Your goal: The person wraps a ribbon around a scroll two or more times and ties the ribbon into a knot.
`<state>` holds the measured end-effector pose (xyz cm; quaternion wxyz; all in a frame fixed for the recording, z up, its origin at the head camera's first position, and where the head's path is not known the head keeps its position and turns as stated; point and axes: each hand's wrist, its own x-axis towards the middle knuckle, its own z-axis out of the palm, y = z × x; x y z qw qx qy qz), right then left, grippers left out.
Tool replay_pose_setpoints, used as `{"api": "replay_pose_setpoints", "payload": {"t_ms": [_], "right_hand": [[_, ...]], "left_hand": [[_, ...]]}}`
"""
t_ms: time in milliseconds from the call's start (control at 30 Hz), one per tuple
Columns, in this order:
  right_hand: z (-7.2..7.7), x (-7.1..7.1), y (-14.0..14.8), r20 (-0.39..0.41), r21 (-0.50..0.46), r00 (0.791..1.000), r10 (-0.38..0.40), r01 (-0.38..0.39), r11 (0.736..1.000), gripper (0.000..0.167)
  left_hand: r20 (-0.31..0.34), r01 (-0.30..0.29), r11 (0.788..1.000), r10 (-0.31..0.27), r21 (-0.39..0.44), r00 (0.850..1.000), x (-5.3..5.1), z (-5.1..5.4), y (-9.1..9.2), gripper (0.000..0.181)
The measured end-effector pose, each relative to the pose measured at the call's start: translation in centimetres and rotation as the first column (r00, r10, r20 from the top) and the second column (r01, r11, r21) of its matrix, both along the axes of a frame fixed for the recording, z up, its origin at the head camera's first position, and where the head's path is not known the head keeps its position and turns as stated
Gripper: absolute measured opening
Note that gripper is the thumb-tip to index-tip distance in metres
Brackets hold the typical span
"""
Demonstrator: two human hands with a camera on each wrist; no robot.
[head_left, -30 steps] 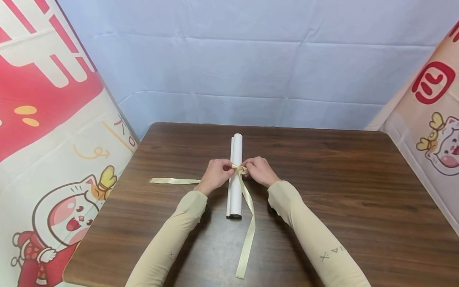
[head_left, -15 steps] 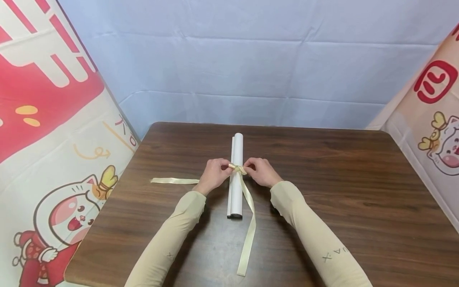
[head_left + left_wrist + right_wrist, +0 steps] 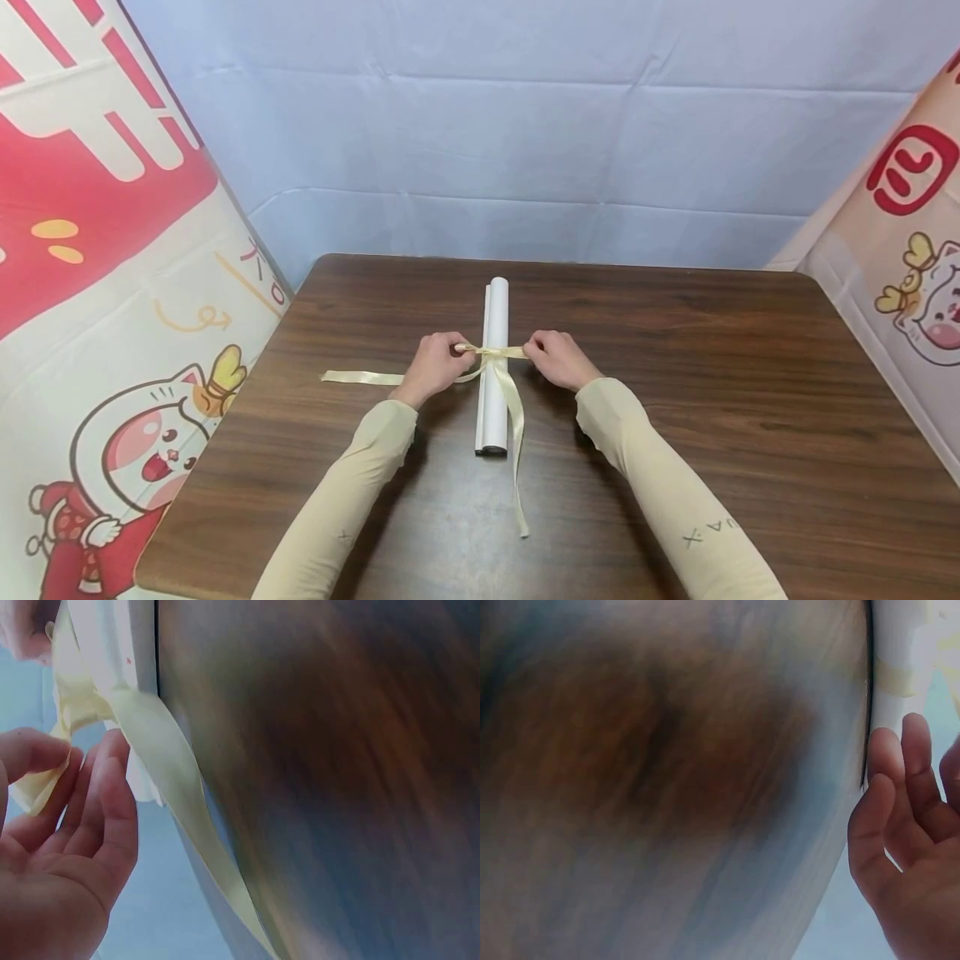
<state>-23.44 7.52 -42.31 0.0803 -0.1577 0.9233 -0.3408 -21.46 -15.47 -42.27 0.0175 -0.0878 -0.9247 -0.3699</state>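
Note:
A white paper roll lies lengthwise on the table, with a pale yellow ribbon around its middle and a knot on top. To the left of the roll, my left hand pinches one ribbon loop between thumb and forefinger; the left wrist view shows this loop at the fingertips. On the other side my right hand pinches the opposite loop, which stretches taut from the knot. In the right wrist view the right hand shows several curled fingers, its pinch out of frame. One ribbon tail runs left, another hangs toward the front.
The dark wood-grain table extends around the roll on all sides. A pale blue cloth hangs behind it. Printed cartoon panels stand at the left and right.
Both hands have moved apart, drawing the ribbon loops outward and tightening the knot. The front tail has been pulled up shorter, and the left tail has shifted slightly right. The roll stays nearly still.

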Motion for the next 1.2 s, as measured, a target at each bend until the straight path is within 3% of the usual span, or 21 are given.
{"api": "replay_pose_setpoints", "payload": {"t_ms": [167,300,367,467,600,700,1033,1200], "right_hand": [[-0.2,0.0,0.7,0.058,-0.011,0.998,0.0,0.001,1.0,0.026],[-0.1,0.1,1.3,0.082,-0.014,0.997,-0.006,0.007,1.0,0.022],[-0.1,0.0,1.6,0.089,-0.01,0.996,-0.015,0.016,1.0,0.021],[-0.1,-0.1,2.0,0.093,-0.002,0.995,-0.033,0.034,0.999,0.02],[0.1,-0.1,2.5,0.088,0.016,0.995,-0.044,0.043,0.999,0.021],[0.2,-0.2,2.9,0.086,0.031,0.995,-0.049,0.046,0.998,0.022],[0.0,-0.2,4.1,0.071,0.086,0.996,-0.052,0.045,0.995,0.025],[0.1,-0.1,4.3,0.041,0.115,0.998,-0.058,0.053,0.992,0.023]], "left_hand": [[0.088,0.031,0.999,-0.034,0.04,0.996,0.1,0.2,-0.9,0.012],[0.203,0.025,0.991,-0.052,0.134,0.978,0.0,0.3,-1.8,0.016],[0.28,-0.008,0.979,-0.051,0.205,0.959,-0.1,0.4,-2.3,0.019],[0.397,-0.089,0.95,-0.04,0.3,0.917,-0.4,0.3,-2.8,0.021],[0.506,-0.183,0.916,-0.026,0.358,0.862,-0.6,0.1,-3.3,0.024],[0.531,-0.195,0.906,-0.039,0.377,0.846,-0.6,0.0,-3.6,0.025],[0.562,-0.223,0.884,-0.052,0.41,0.825,-0.6,0.4,-4.1,0.026],[0.594,-0.25,0.862,-0.071,0.44,0.801,-0.6,0.3,-4.5,0.026]]}}
